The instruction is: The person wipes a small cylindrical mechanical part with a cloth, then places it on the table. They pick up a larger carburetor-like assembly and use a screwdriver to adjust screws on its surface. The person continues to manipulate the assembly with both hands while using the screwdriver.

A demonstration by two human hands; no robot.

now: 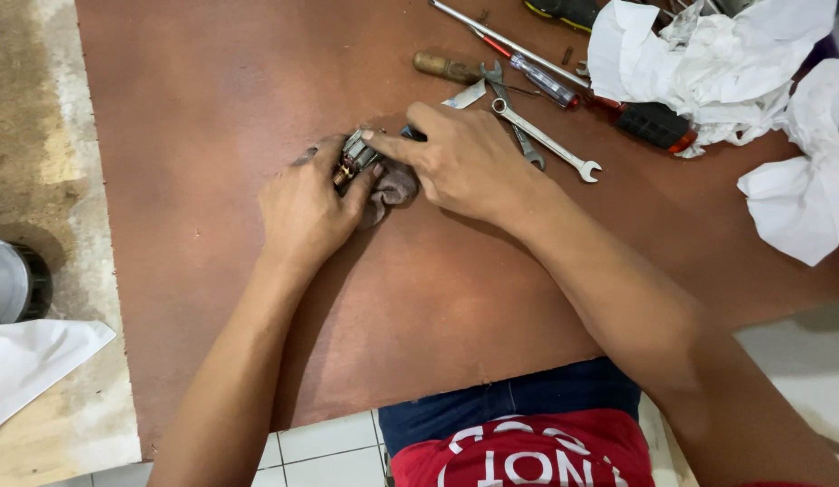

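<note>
Fingers [376,137] of both hands clenched a small metal part [356,155] over a grey rag [394,188] on the brown surface [212,108] (mid-wipe, apparently); turning it next would need a steady pinch.

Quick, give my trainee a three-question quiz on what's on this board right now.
1. True or false: both hands touch the small metal part.
2. What lies under that part: A) grey cloth, B) white paper, C) a wrench?
3. Which hand is nearer the wrenches?

Key:
1. True: left hand and right hand both hold it.
2. A, the grey cloth.
3. The right hand.
</note>
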